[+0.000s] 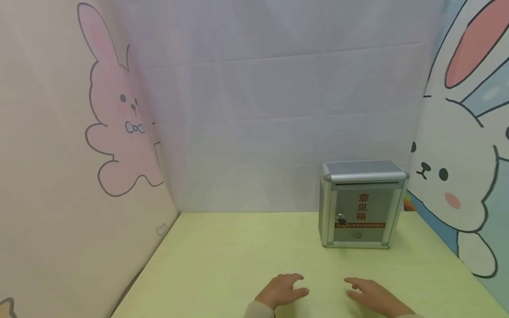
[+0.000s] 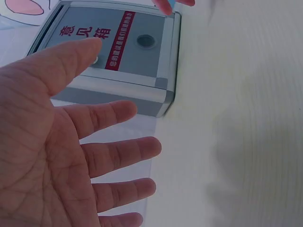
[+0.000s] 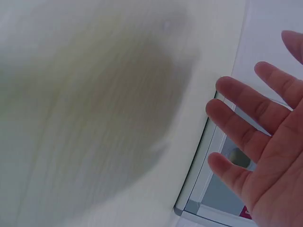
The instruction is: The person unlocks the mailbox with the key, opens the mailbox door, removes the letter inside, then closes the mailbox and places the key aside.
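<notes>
A grey metal suggestion box (image 1: 363, 205) with silver edges stands upright toward the right of the table. Red Chinese characters mark its front door, a slot runs under the lid, and a key hangs at the lock (image 1: 340, 217) on the door's left side. My left hand (image 1: 281, 290) hovers in front of the box and to its left, holding nothing; in the left wrist view its fingers (image 2: 123, 151) are spread. Facing it from the right, my right hand (image 1: 371, 295) is likewise without anything in it, fingers (image 3: 241, 104) apart in the right wrist view. Both hands are apart from the box.
The pale yellow table (image 1: 222, 256) reaches back to a white curtain (image 1: 246, 132). A wall with a pink rabbit (image 1: 119, 145) borders it on the left, and one with a white rabbit (image 1: 457, 185) on the right.
</notes>
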`<control>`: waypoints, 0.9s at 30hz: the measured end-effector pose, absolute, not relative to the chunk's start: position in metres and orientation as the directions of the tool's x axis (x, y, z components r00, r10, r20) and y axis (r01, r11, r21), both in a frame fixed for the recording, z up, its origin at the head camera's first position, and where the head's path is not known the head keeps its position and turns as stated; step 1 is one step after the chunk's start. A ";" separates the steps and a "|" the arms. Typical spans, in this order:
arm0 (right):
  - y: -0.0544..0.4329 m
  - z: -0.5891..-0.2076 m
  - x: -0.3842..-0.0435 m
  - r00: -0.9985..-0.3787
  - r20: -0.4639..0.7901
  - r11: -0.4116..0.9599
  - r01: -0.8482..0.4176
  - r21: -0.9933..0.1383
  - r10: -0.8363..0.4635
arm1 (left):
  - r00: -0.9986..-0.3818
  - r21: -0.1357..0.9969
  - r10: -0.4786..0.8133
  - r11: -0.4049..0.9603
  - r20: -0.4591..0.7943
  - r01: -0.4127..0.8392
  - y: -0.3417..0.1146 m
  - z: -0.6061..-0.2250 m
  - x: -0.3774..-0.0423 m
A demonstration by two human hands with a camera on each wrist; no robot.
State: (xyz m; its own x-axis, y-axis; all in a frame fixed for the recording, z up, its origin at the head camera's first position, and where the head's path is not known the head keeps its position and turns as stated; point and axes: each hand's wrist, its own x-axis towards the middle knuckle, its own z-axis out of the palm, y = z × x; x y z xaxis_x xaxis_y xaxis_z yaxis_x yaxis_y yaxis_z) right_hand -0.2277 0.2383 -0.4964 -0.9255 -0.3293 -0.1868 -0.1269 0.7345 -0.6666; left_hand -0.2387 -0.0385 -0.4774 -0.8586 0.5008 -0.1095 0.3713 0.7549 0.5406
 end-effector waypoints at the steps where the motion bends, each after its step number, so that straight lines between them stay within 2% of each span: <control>1: 0.240 -0.497 -0.228 -0.932 -0.186 0.748 -0.121 -0.652 -0.313 | -0.859 0.526 0.502 0.760 -0.100 0.383 -0.037 -0.477 -0.240; 5: 0.249 -0.494 -0.232 -0.957 -0.149 0.798 -0.117 -0.591 -0.251 | -0.858 0.504 0.510 0.757 -0.058 0.416 -0.029 -0.475 -0.247; 12: 0.273 -0.485 -0.240 -0.965 -0.110 0.824 -0.140 -0.549 -0.237 | -0.810 0.721 0.574 0.612 -0.123 0.324 -0.016 -0.468 -0.263; 15: 0.283 -0.479 -0.244 -0.964 -0.120 0.828 -0.137 -0.543 -0.238 | -0.794 0.768 0.592 0.570 -0.138 0.292 -0.011 -0.467 -0.268; 23: 0.306 -0.474 -0.252 -0.987 -0.078 0.789 -0.062 -0.611 -0.138 | -0.848 0.834 0.525 0.498 -0.072 0.237 0.005 -0.459 -0.274; 27: 0.313 -0.476 -0.252 -0.990 -0.051 0.784 -0.073 -0.617 -0.133 | -0.855 0.806 0.517 0.523 -0.043 0.276 0.012 -0.459 -0.277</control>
